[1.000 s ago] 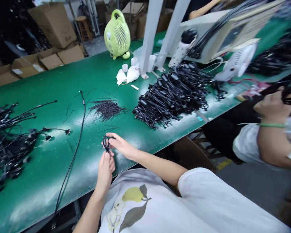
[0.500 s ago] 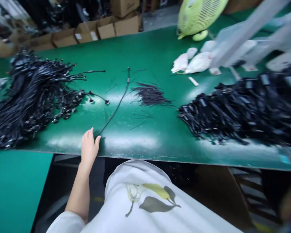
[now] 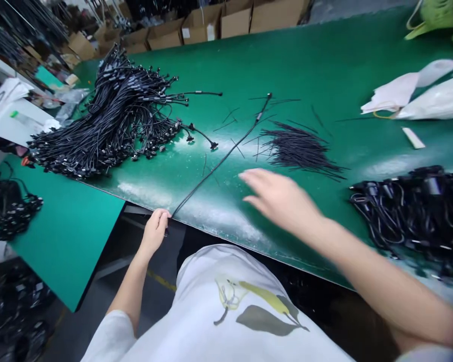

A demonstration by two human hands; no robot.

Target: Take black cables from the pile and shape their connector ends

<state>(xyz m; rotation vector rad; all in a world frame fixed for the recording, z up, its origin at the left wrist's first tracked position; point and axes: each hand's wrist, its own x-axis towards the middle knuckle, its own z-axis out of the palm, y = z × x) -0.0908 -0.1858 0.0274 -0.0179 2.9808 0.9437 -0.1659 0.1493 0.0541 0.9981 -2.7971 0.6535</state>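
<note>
My left hand [image 3: 155, 232] is closed at the near edge of the green table [image 3: 226, 65], pinching the near end of a long black cable [image 3: 219, 162] that runs diagonally away across the surface. My right hand [image 3: 281, 198] hovers over the table with fingers stretched out and empty, a little blurred, just in front of a small heap of thin black ties [image 3: 298, 148]. A large pile of loose black cables [image 3: 105, 118] lies at the left. A pile of coiled, bundled black cables [image 3: 415, 211] lies at the right.
White plastic bags [image 3: 411, 95] and a white strip [image 3: 413, 137] lie at the far right, below a green fan [image 3: 438, 20]. Cardboard boxes [image 3: 211, 22] line the far side. A lower teal table [image 3: 60, 236] with more black cables [image 3: 13, 208] stands at the left.
The view has swung left. My right hand has come into view, reaching out over the table. My left hand has closed on the long cable's end at the table edge.
</note>
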